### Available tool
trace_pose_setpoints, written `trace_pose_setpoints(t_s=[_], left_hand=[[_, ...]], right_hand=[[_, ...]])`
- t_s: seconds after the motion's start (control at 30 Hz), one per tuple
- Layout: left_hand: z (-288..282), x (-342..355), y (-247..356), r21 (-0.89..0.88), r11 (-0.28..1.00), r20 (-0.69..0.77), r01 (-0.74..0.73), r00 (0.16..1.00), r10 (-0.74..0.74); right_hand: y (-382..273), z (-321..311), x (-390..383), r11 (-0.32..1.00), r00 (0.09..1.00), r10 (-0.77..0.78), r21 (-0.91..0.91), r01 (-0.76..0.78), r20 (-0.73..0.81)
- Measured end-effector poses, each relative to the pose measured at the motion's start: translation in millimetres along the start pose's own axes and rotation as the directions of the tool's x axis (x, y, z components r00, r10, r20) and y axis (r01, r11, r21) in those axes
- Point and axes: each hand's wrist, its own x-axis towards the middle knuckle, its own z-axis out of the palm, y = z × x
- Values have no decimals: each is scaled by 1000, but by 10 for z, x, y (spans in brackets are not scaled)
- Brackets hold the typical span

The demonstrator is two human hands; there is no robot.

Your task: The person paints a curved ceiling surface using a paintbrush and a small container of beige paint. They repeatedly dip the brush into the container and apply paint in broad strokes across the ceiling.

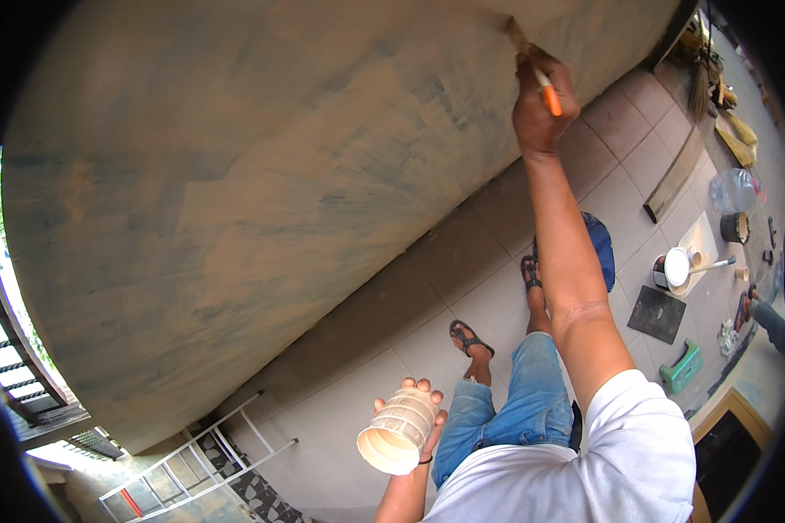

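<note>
Near the lower edge, the left hand [438, 422] curls its fingers around a cream, ribbed, cylindrical container [401, 427], tilted with its mouth showing. Farther up, the right hand [545, 105] is closed around a flat paintbrush with an orange-ended handle [545, 84], its bristles at the broad, mottled tan-and-grey wall [279, 157]. Beyond, on pale floor tiles [349, 397], sits a small green stool [681, 368].

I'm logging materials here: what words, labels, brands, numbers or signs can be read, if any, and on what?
No readable text anywhere.
Dark cylindrical can with white top: any label too small to read.
Clear plastic bottle: too blurred to read.
Cream ribbed round container in the left hand: no lettering legible.
Orange-ended paintbrush in the right hand: none legible.
</note>
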Motion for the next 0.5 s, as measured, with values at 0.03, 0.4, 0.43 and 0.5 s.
trace_pose_setpoints(t_s=[0.03,0.4,0.43,0.5], left_hand=[[4,3,11,1,1000,1,6,1000,-6],[216,121,19,33,999,33,18,999,-19],[210,120,8,24,1000,32,16,999,-16],[198,111,7,9,1000,30,17,999,-17]], right_hand=[[-25,109,-180,995,995,-91,-38,92,31],[-925,306,-412,879,809,-413,416,232,419],[-827,263,-151,900,841,-386,355,253,380],[-597,192,206,914,900,-368,270,304,232]])
